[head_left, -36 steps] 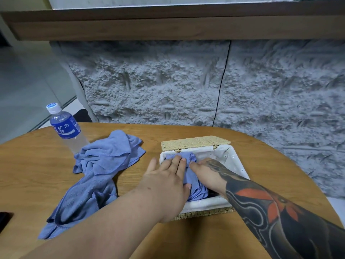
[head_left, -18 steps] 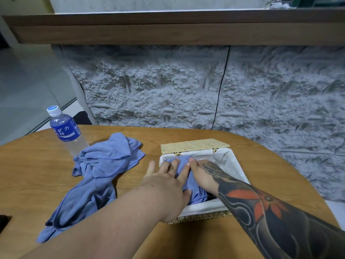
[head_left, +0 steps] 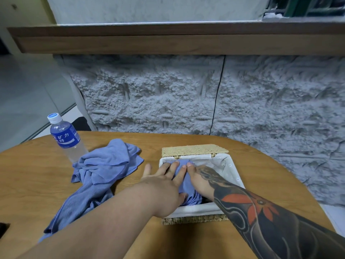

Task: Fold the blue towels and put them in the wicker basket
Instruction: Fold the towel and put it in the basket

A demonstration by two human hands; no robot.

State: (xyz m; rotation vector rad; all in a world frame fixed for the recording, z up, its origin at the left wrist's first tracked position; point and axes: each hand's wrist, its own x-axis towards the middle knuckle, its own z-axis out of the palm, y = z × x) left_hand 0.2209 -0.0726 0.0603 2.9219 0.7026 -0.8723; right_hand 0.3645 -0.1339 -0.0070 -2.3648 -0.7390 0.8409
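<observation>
A wicker basket (head_left: 231, 171) with a white cloth lining stands on the wooden table, its woven lid tipped back behind it. A folded blue towel (head_left: 184, 182) lies in its left half. My left hand (head_left: 164, 186) rests flat on the towel with fingers spread, palm over the basket's left rim. My right hand (head_left: 198, 179) lies flat on the towel's right side, inside the basket. A crumpled pile of blue towels (head_left: 100, 172) sits on the table left of the basket, trailing toward the front edge.
A water bottle (head_left: 65, 138) with a blue label stands behind the towel pile at the far left. A dark object (head_left: 3, 228) shows at the left frame edge. A rough grey wall rises just behind the round table (head_left: 276, 187).
Both hands have slid a little farther across the towel in the basket, the fingers spreading flatter. The view has tilted upward slightly. The towel pile has not moved.
</observation>
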